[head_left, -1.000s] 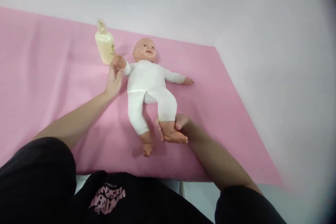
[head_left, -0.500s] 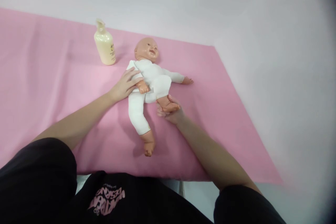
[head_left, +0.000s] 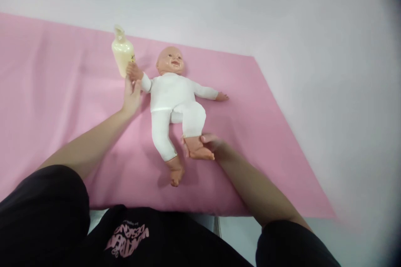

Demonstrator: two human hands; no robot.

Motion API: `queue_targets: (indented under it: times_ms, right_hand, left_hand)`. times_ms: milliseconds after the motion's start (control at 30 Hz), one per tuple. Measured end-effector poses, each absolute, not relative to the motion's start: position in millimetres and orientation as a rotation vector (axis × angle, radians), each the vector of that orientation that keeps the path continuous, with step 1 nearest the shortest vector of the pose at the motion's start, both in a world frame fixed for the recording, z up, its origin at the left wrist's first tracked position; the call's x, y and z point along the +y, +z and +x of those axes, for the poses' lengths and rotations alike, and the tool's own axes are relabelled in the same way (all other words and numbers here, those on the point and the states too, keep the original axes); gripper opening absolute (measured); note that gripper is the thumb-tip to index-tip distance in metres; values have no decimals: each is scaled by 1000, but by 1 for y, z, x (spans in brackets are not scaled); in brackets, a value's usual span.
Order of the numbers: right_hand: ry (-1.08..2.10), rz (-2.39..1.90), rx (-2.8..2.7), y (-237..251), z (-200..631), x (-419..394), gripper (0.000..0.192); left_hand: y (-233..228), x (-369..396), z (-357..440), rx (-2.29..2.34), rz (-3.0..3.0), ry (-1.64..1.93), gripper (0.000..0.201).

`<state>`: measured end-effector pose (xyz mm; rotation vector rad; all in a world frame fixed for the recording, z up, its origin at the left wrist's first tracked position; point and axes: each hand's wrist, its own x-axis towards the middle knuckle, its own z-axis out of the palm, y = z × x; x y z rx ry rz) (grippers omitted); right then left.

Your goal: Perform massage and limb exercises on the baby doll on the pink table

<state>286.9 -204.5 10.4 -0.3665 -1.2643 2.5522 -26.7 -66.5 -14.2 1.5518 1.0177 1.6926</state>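
A baby doll with a white cloth body lies face up, its head away from me. My left hand is closed around the doll's arm near the plastic hand, holding it out to the left in front of the bottle. The fingers are partly hidden behind the doll's hand. My right hand is wrapped from beneath around the doll's ankle on the right side, with that leg bent at the knee. The doll's other leg lies stretched toward me.
A pale yellow pump bottle stands beyond my left hand, to the left of the doll's head. Pink cloth covers the table, whose near edge runs just in front of my body. A white surface lies beyond it.
My left hand has swung the doll's arm from across its belly out to the left. My right hand has lowered the bent leg toward me.
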Motion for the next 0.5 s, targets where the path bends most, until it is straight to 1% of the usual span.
queue_targets:
  times_ms: [67,133,200,300,433,500]
  right_hand:
    - [2698,-211,-1416,12,286,-203,67]
    - [2773,-107,-1582,13,285,-200,60]
    - [2786,-69,-1675,12,284,-198,55]
    - [2790,-40,-1672,11,283,-196,55]
    - [2825,-29,-1691,13,281,-196,56]
    - [2816,-40,-1703,15,280,-196,55]
  left_hand:
    - [-21,-58,-34,1030,1338,1688,63]
    - [-27,-52,-42,1044,1237,1660,61]
    - [-32,-47,-49,1058,1183,1640,60]
    - [-36,-42,-54,1070,1081,1640,61]
    - [-30,-46,-50,1068,976,1635,58]
    - [-25,-50,-46,1068,1052,1641,58]
